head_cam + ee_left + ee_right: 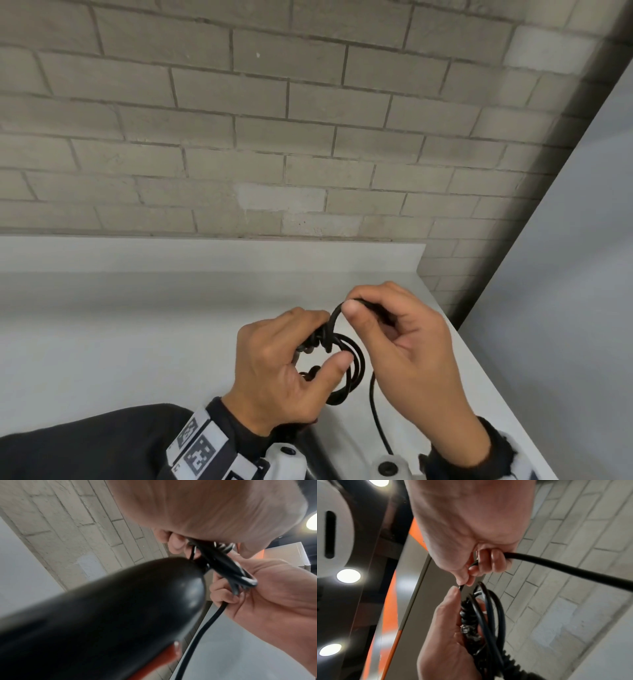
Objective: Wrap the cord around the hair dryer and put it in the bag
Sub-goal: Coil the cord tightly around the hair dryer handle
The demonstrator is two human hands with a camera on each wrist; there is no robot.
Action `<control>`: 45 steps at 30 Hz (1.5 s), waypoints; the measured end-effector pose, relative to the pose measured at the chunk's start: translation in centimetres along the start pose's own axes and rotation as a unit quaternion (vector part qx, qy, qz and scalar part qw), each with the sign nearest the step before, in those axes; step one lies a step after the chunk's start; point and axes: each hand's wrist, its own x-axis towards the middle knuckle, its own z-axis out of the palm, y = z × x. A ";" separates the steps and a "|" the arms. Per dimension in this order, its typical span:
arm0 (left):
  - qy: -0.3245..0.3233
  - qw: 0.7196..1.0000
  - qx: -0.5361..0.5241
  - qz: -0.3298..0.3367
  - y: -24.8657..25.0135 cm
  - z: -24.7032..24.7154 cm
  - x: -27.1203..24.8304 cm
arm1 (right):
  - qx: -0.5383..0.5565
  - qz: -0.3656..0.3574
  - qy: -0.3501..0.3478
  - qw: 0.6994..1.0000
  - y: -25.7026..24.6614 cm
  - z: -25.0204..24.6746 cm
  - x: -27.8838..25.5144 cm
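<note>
The black cord (356,363) is gathered in several loops between my hands, above the white counter (137,325). My left hand (322,342) grips the bundled loops, thumb on the near side. My right hand (356,305) pinches the top of a loop between thumb and forefinger, and a loose length of cord (375,411) hangs from it toward me. In the left wrist view the black hair dryer (120,615), with an orange-red switch, hangs below the loops (223,563). In the right wrist view the right fingertips (464,584) pinch the cord above the left hand (445,635). No bag is in view.
A grey brick wall (239,137) rises behind the counter. A plain grey panel (565,274) stands at the right, past the counter's right edge. A white box (288,553) shows behind my hands in the left wrist view.
</note>
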 end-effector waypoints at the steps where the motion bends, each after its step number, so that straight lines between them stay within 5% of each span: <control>1: -0.001 1.000 -0.005 0.007 -0.1 -0.1 -0.1 | 0.024 0.017 0.002 1.000 0.1 0.2 0.1; 11: 0.019 0.999 -0.014 0.025 -0.6 0.1 -0.6 | 0.177 0.196 0.011 0.964 1.8 1.7 -0.3; 28: 0.042 0.994 -0.010 -0.098 -1.1 0.7 -0.7 | 0.141 0.172 -0.037 0.974 3.8 1.9 -4.1; 39: -0.031 0.989 -0.018 -0.146 -0.3 0.3 -0.2 | 0.062 0.130 -0.125 0.982 3.7 1.1 -2.9; 45: -0.036 0.983 -0.028 -0.178 -0.3 0.4 0.1 | -0.015 0.095 -0.075 0.993 3.9 1.7 -3.0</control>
